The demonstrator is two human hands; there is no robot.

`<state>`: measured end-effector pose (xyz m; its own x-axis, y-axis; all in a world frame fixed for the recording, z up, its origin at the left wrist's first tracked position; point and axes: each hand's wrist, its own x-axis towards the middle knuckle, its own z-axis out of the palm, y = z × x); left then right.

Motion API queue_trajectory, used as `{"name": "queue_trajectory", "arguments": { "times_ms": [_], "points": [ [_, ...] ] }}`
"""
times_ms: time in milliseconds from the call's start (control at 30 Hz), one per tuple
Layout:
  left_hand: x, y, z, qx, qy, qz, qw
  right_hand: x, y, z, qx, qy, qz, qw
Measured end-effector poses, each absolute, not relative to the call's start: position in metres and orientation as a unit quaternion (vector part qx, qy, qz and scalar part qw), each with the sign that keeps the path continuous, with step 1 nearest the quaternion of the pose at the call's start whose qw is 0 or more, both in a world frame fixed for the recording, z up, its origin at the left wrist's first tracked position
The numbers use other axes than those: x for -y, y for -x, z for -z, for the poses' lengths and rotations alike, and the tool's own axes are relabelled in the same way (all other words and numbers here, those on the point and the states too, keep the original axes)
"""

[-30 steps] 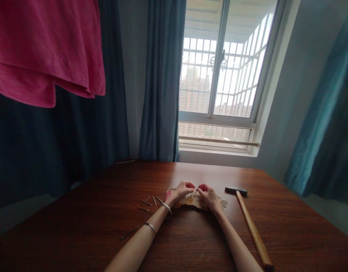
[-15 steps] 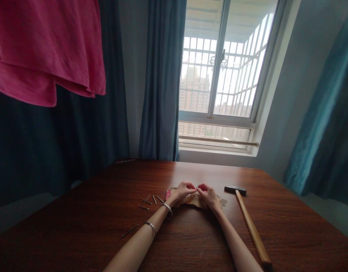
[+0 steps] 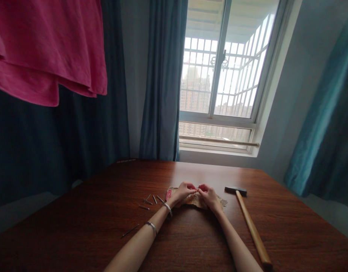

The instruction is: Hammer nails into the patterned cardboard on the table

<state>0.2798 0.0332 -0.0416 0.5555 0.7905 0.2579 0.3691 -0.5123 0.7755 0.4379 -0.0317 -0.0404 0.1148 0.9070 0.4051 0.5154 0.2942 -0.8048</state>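
Both hands meet over a flat beige patterned piece (image 3: 199,204), pink at its left end and striped with thin dark lines at its right. My left hand (image 3: 186,190), a silver bangle on its wrist, is closed in a pinch at the piece's middle. Opposite it, my right hand (image 3: 208,193) pinches as well, fingertips close to the left ones. A small, thin, light-coloured thing (image 3: 197,187) shows between the fingertips; its kind is too small to make out. Several slim metal pins (image 3: 148,201) lie loose left of the piece, and a longer one (image 3: 130,231) lies nearer me.
A hammer (image 3: 251,226) with a wooden handle and dark head lies to the right on the brown wooden table (image 3: 111,204). Behind the table are blue curtains (image 3: 162,94) and a barred window (image 3: 219,75). A pink cloth (image 3: 55,49) hangs at upper left.
The view has shifted very slightly. Both hands stay pinched at the same spot over the beige piece, with no clear movement of the objects.
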Motion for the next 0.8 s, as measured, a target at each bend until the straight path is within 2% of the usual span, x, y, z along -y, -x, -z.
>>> {"name": "queue_trajectory", "arguments": {
  "times_ms": [400,800],
  "points": [
    [-0.0345,-0.2809,0.0460,-0.342,-0.814,-0.319,0.343,0.0304,-0.4380,0.0434,0.638,0.554,-0.189,0.500],
    [-0.0268,-0.2796,0.0371,-0.365,-0.825,-0.309,0.302,0.0268,-0.4407,0.0490,0.648,0.556,-0.190,0.484]
  ]
}}
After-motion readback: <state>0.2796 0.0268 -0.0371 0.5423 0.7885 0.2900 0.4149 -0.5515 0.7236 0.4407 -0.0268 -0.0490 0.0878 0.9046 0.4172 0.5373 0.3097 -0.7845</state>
